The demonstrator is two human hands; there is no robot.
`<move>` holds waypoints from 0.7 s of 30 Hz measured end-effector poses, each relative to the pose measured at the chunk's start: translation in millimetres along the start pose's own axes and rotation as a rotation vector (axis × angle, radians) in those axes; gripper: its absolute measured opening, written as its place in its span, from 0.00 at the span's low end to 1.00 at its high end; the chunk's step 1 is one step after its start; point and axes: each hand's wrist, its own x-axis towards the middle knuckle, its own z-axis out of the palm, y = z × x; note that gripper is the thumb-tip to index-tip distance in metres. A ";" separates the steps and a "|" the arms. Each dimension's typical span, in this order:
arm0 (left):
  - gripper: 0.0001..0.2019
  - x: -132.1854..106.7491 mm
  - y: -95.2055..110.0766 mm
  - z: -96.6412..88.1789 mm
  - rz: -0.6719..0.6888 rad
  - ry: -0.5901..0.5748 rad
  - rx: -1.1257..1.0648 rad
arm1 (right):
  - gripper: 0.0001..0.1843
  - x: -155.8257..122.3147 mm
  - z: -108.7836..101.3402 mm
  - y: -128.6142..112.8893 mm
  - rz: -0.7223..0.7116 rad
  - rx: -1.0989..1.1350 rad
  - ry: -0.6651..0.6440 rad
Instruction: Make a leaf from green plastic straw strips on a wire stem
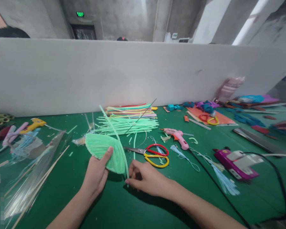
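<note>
My left hand (96, 173) holds a fan-shaped piece of light green wound strips (102, 149), thumb pressed on its top face. My right hand (143, 178) is closed in a pinch on the lower end of a long light green strip (114, 132) that runs up and left across the fan. Both hands rest low over the green table (138, 206). Red and yellow scissors (154, 155) lie just beyond my right hand. A pile of loose green strips (128, 124) lies behind the fan.
A stack of coloured strips (131, 110) sits by the white partition. A pink glue gun (177, 137), a purple glue gun (238, 163) with black cord, clear plastic wrap (30, 171) at left, felt scraps (212, 111) at right. Another person's hand (284, 125) at far right.
</note>
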 end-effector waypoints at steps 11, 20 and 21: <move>0.22 -1.0 -1.8 -2.2 0.080 -0.048 0.132 | 0.17 5.1 -1.0 1.2 0.030 0.317 0.149; 0.25 0.9 -6.4 -7.3 0.147 -0.006 0.275 | 0.14 4.0 -9.6 -1.9 -0.021 0.253 0.325; 0.24 0.9 -7.0 -7.5 0.143 0.001 0.284 | 0.14 3.8 -10.3 -2.4 -0.032 0.243 0.333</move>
